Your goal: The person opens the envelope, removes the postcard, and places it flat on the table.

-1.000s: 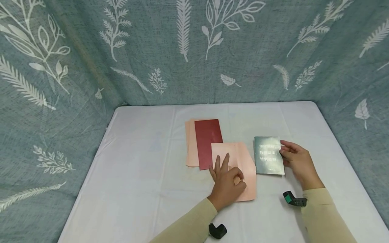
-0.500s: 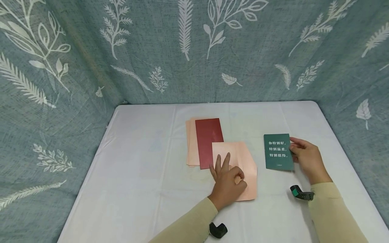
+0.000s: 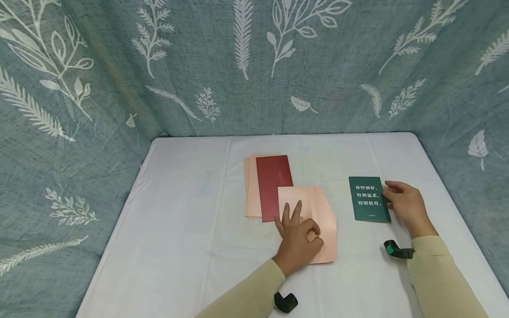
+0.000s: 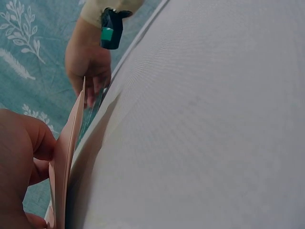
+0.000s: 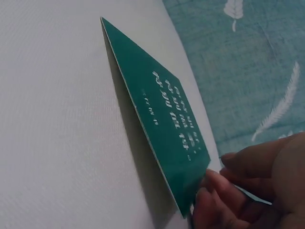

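Note:
A peach paper envelope lies on the table with its flap side to the right. My left hand is over it, thumb and index finger pinching its paper while the other fingers spread across it. In the left wrist view the envelope stands partly raised, its layers showing at the edge. To the right, my right hand holds a dark green card with white printed characters by its right edge. The right wrist view shows the card tilted, a shadow beneath, with fingertips at its near corner.
A dark red envelope lies on a small stack of peach envelopes, its lower corner under the nearer envelope. All rest on a white-covered table. A green leaf-patterned curtain closes off the back and sides.
My right hand has moved right with the green card, away from the peach envelope, and the card's glare is gone. The left hand has stayed in place on the envelope.

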A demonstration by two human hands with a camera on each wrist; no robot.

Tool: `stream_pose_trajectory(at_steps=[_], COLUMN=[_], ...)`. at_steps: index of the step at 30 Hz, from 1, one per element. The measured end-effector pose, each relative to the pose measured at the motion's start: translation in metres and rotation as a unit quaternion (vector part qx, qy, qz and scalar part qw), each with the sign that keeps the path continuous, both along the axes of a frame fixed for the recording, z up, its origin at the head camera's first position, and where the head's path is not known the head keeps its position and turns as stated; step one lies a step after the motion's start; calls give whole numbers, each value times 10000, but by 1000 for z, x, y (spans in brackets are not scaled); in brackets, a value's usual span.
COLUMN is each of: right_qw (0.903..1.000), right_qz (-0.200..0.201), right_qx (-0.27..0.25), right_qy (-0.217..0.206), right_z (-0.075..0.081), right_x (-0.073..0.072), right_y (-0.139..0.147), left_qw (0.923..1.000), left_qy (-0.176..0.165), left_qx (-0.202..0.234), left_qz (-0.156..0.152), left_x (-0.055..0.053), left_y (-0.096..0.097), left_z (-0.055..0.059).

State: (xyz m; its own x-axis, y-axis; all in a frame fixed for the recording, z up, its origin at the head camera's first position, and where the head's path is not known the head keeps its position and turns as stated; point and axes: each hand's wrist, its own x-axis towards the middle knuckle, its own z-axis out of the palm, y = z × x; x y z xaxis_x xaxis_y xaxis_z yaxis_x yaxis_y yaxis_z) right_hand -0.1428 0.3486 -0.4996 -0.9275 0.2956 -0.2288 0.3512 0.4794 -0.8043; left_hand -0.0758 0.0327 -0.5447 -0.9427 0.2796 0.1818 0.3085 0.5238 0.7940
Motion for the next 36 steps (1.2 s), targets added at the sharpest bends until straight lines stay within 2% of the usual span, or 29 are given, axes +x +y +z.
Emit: stream_pose_trajectory(at_steps=[6, 10, 14, 17, 21, 25, 27, 31, 36], right_qw=[9994, 9980, 9948, 9886, 9729, 9481, 9357, 9184, 9018], right_qz=[-106, -125, -98, 43, 635, 1508, 1910, 2591, 3298], right_qx=[317, 578, 814, 1013, 1138, 1257, 1355, 1521, 1767], right_qy=[39, 217, 603, 1114, 1908, 2502, 2640, 2574, 2161], right_z=[0, -2, -5, -6, -12, -20, -23, -25, -26], right_x=[2, 6, 10, 15, 20, 24, 26, 30, 33], right_y=[1, -3, -14, -27, -48, -66, -74, -88, -101], left_qw=[10000, 10000, 10000, 10000, 10000, 9999, 9999, 9998, 9998], left_qy=[33, 27, 53, 71, 87, 114, 135, 158, 75], left_qx=[10, -3, -13, -13, -28, -54, -67, -113, -160], left_qz=[18, 24, 9, 3, 5, 10, 7, -6, 8], left_x=[0, 0, 0, 0, -1, -1, -1, -2, -2], left_y=[0, 0, 0, 0, 0, 0, 1, 1, 1], left_z=[1, 0, 0, -1, -2, -2, -3, -2, -1])
